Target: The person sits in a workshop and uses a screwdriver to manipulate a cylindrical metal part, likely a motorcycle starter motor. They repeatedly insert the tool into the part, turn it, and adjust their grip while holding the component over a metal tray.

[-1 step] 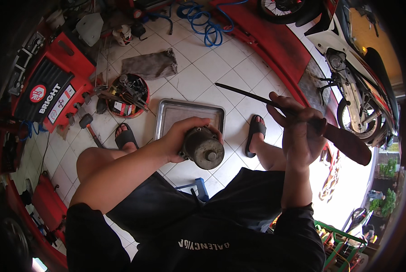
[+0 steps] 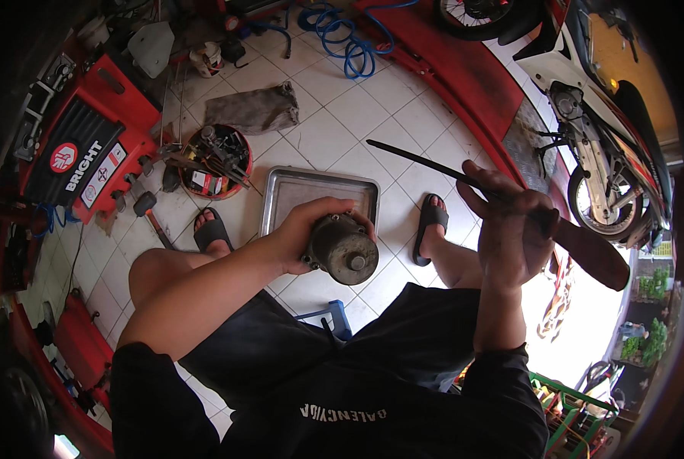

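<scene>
My left hand (image 2: 300, 226) is closed round a grimy, cylindrical metal motor (image 2: 343, 251), whose round end with a raised centre boss faces me. Bolt lugs show along its side; its far end is hidden by my fingers. Over on the right, my right hand (image 2: 516, 229) is wrapped round a long screwdriver (image 2: 593, 255) with a brown handle. Its dark shaft points up and left, and the tip stays well apart from the motor. Beneath the motor, on the floor between my feet, lies a shallow metal tray (image 2: 323, 177).
A round bin of tools and parts (image 2: 218, 157) stands left of the tray, with a mallet (image 2: 151, 210) near it. A grey rag (image 2: 254, 109) lies beyond. A red machine (image 2: 89, 145) is at left, a red ramp (image 2: 464, 92) and motorcycle (image 2: 586, 145) at right.
My right hand has shifted slightly right and down with the screwdriver. My left hand and the motor have barely moved.
</scene>
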The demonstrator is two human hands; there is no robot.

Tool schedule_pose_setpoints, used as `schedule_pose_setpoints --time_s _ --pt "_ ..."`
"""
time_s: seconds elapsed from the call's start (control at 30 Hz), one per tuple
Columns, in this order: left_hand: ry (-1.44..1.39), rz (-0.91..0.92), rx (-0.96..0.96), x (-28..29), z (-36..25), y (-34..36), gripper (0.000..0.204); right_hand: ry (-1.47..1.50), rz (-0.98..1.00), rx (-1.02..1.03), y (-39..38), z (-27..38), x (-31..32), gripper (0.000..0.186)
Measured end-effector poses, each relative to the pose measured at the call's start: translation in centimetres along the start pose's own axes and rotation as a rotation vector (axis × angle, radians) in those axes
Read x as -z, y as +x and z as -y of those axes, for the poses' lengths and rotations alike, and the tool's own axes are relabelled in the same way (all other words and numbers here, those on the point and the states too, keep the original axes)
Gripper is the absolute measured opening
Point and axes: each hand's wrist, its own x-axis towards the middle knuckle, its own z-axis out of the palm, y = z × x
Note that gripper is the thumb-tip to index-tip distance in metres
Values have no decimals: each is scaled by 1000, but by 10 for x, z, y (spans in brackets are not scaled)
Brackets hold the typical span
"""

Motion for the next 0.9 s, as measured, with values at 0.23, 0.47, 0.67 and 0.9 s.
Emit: schedule_pose_setpoints --time_s 0.23,0.47,0.67,0.9 --pt "-16 33 20 2 1 6 47 50 181 -11 -27 25 9 4" --pt "96 -41 -32 3 6 6 45 219 402 -11 -25 13 15 16" --pt "147 -61 -29 4 7 4 46 131 360 -55 -30 17 5 19" --pt "157 -58 2 5 7 4 47 -60 370 -81 -32 27 0 21"
